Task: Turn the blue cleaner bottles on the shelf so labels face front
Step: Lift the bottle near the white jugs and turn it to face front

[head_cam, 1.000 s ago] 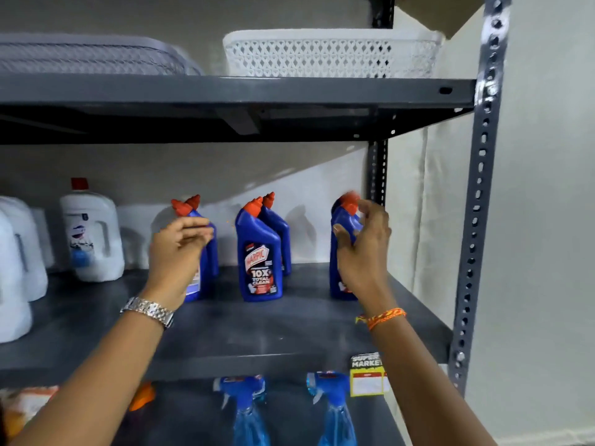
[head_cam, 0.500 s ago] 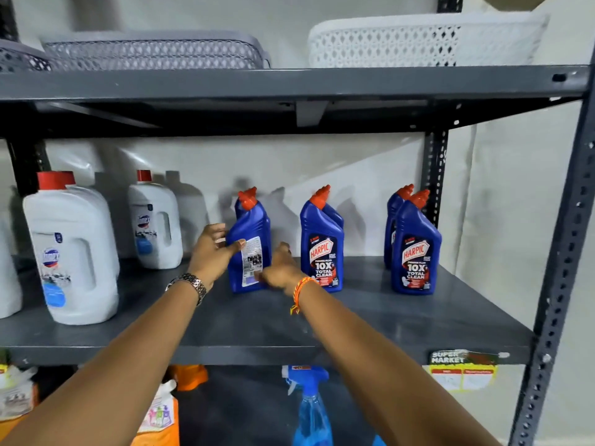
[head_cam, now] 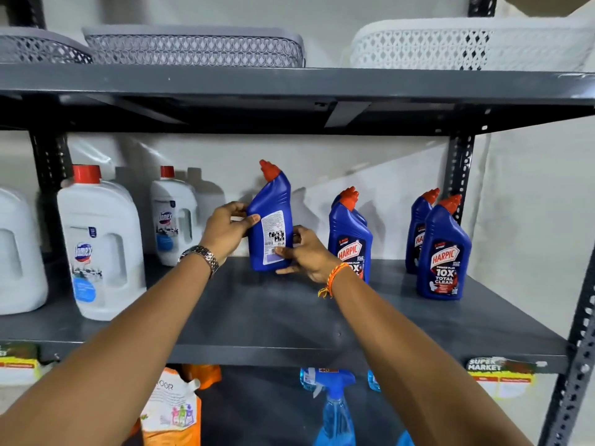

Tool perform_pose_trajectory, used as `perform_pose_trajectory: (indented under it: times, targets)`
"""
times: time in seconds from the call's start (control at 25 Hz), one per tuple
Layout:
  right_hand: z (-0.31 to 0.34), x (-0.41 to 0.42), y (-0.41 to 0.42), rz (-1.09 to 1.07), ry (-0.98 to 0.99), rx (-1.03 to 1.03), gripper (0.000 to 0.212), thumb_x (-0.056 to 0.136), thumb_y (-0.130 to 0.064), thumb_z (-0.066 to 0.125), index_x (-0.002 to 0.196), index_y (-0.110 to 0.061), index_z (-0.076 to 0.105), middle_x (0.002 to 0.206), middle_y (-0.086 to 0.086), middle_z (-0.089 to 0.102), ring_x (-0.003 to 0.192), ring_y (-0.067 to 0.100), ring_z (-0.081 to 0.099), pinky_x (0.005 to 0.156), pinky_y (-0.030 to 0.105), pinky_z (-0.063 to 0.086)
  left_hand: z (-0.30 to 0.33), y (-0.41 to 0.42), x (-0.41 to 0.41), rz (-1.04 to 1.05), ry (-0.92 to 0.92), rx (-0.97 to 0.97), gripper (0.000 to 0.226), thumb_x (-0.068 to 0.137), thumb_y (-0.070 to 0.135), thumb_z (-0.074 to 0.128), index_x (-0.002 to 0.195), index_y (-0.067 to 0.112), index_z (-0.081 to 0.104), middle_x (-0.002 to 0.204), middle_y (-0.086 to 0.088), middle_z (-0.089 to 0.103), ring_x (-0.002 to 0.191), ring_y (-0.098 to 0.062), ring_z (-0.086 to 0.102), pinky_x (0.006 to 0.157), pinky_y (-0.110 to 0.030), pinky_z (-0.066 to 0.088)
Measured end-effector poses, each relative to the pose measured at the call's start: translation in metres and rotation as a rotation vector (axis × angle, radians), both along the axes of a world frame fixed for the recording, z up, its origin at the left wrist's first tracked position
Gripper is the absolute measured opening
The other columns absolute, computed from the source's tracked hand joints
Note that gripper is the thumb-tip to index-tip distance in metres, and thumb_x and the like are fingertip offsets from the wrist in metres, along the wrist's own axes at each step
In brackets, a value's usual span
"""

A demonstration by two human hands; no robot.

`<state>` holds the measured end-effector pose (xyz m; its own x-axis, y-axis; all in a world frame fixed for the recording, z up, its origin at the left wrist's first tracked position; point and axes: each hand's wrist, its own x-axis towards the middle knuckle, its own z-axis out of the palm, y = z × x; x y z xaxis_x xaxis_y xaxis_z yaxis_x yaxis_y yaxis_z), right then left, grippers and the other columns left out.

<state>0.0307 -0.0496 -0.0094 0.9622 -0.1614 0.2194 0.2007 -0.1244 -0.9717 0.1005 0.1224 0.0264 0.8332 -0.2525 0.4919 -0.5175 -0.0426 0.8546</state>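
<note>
A blue cleaner bottle (head_cam: 272, 217) with an orange cap is lifted a little off the grey middle shelf (head_cam: 289, 320), tilted, its white back label toward me. My left hand (head_cam: 225, 231) grips its left side and my right hand (head_cam: 309, 252) holds its lower right edge. To the right stands a blue bottle (head_cam: 351, 235) with its red front label facing me, another blue bottle just behind it. Further right a front-facing bottle (head_cam: 443, 252) stands before a bottle (head_cam: 418, 226) whose label is partly hidden.
White jugs with red caps (head_cam: 99, 246) (head_cam: 172, 214) fill the shelf's left part. Mesh baskets (head_cam: 193, 48) (head_cam: 463, 46) sit on the upper shelf. Spray bottles (head_cam: 335, 407) and an orange pouch (head_cam: 170, 410) are on the lower shelf. A steel upright (head_cam: 576, 365) bounds the right side.
Both hands have closed around the left blue bottle and raised it off the shelf, tilting it; half a second ago it stood on the shelf. The view has shifted left and closer.
</note>
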Motion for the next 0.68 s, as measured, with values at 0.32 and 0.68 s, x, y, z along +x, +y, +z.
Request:
perform_pose_trajectory:
  times: [0.32,0.68]
  targets:
    - [-0.010,-0.015,0.042,-0.391,-0.166,-0.145,0.047,0.077,-0.012,0.083,0.107,-0.014,0.048,0.115,0.009,0.062,0.095,0.032,0.070,0.062,0.049,0.064,0.011,-0.012,-0.021,0.160,0.067,0.092,0.059,0.063,0.064,0.076,0.105,0.025,0.065,0.101,-0.005,0.074,0.095,-0.028,0.073,0.088,-0.045,0.059]
    - [-0.010,-0.004,0.038,-0.410,-0.046,-0.462,0.095,0.044,-0.033,0.100,0.120,-0.019,0.044,0.123,0.001,0.057,0.106,0.017,0.060,0.091,0.027,0.055,0.012,-0.018,-0.011,-0.043,0.079,-0.265,0.032,0.076,0.014,0.080,0.104,0.013,0.066,0.099,-0.009,0.080,0.090,-0.024,0.078,0.078,-0.039,0.063]
